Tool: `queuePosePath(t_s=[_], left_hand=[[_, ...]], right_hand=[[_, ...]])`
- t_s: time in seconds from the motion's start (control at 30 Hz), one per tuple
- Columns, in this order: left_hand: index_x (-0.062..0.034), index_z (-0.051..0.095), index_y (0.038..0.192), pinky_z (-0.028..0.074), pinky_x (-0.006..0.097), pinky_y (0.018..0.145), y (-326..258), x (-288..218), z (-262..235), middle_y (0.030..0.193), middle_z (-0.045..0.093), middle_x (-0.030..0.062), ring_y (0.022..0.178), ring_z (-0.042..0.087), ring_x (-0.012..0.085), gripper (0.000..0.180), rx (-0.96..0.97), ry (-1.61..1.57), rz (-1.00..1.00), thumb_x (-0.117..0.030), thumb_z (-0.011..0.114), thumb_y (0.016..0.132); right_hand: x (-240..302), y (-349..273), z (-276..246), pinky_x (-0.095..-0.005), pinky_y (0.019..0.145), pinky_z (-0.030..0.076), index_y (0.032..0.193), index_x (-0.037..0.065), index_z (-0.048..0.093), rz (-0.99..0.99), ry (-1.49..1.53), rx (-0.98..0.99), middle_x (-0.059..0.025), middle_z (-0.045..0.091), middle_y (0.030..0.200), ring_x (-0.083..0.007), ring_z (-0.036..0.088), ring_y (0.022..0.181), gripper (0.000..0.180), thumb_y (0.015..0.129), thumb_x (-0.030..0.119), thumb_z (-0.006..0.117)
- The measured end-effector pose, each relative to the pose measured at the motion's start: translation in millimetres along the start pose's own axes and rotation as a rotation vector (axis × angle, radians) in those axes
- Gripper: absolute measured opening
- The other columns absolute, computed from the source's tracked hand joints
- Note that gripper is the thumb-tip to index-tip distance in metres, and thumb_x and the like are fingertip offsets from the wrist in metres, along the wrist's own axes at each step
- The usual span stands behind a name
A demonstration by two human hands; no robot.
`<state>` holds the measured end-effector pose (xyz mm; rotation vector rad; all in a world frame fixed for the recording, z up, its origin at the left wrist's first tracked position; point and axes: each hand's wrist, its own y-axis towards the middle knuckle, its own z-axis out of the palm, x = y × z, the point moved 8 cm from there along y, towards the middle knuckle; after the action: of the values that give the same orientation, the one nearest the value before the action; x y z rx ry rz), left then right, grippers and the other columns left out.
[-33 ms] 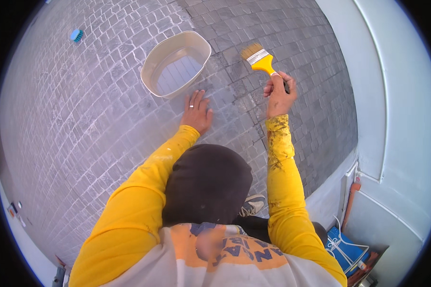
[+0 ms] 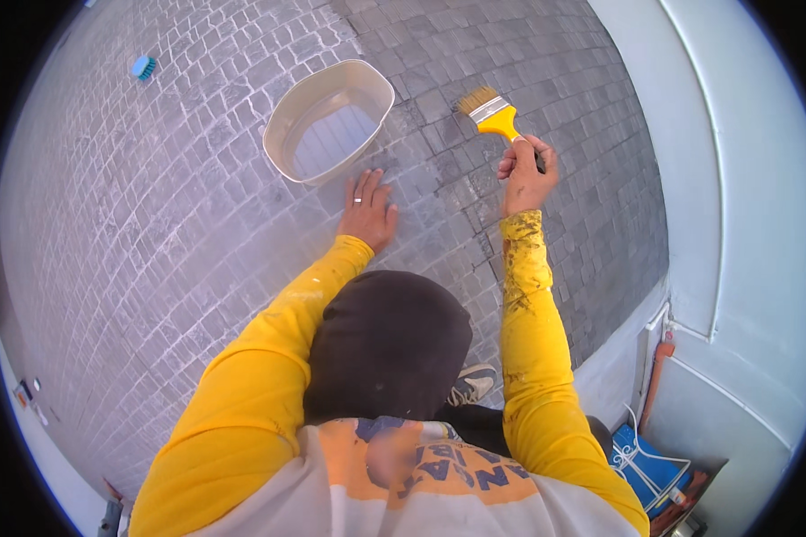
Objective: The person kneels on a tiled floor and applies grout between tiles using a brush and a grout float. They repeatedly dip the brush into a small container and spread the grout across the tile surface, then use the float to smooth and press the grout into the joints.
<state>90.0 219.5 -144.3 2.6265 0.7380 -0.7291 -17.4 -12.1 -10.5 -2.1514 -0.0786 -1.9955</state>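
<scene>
Right hand (image 2: 528, 177): fingers are clasped around the yellow paintbrush (image 2: 499, 123), which is to the right of the cream basin (image 2: 287, 125), its bristles (image 2: 477, 98) pointing forward | Left hand (image 2: 366, 215): fingers are released and extended, palm down on the stone paving (image 2: 197, 224), just beside this basin | Blue scrub brush (image 2: 143, 67): lies far to the left

Dark-stained yellow sleeves (image 2: 537, 336), pale grey shirt (image 2: 394, 488) with orange print, dark trousers (image 2: 388, 345), laced shoe (image 2: 473, 385), silvery ring (image 2: 358, 200).

A yard or patio is suggested by grey, block-patterned paving (image 2: 197, 197). It is bounded by a smooth pale-blue wall (image 2: 766, 206).
</scene>
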Motion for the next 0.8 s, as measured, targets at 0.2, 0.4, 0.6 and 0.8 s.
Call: queuePosePath(t_s=[0.2,0.4,0.6,0.8], left_hand=[[-0.0036,0.053,0.123,0.014,0.059,0.118,1.6,-1.1,3.9,0.148,0.037,0.0192,0.142,0.028,0.0375,0.041,0.027,0.002,-0.003,-0.028,0.053,0.090],[-0.0041,0.053,0.123,0.014,0.059,0.118,0.9,-1.5,4.9,0.148,0.037,0.0194,0.142,0.028,0.0379,0.042,0.039,0.035,0.009,-0.028,0.054,0.089],[-0.0044,0.054,0.123,0.014,0.059,0.118,1.9,-4.2,4.8,0.149,0.037,0.0191,0.143,0.028,0.0375,0.042,0.043,0.058,0.007,-0.028,0.054,0.089],[-0.0046,0.054,0.124,0.013,0.058,0.118,2.7,-4.8,3.6,0.149,0.037,0.0190,0.143,0.027,0.0370,0.042,0.067,0.069,0.003,-0.028,0.052,0.090]], right_hand=[[-17.7,21.6,6.1,-0.0249,0.048,0.045,0.101,0.002,0.062,0.178,-0.154,0.318,-0.0046,0.061,0.069,-0.0098,0.054,0.051,0.021,0.085,0.016,0.064],[41.6,33.4,11.2,-0.0276,0.045,0.044,0.097,0.003,0.066,0.097,-0.787,0.696,-0.0027,0.060,0.067,-0.0104,0.053,0.050,0.023,0.080,0.019,0.066],[34.6,45.3,77.2,-0.0285,0.053,0.051,0.098,0.005,0.070,0.080,-0.992,1.018,-0.0057,0.063,0.068,-0.0137,0.061,0.056,0.027,0.080,0.025,0.066],[53.9,73.5,110.9,-0.0278,0.055,0.053,0.104,0.005,0.072,-0.150,-0.928,0.765,-0.0062,0.066,0.072,-0.0130,0.061,0.057,0.032,0.082,0.027,0.065]])
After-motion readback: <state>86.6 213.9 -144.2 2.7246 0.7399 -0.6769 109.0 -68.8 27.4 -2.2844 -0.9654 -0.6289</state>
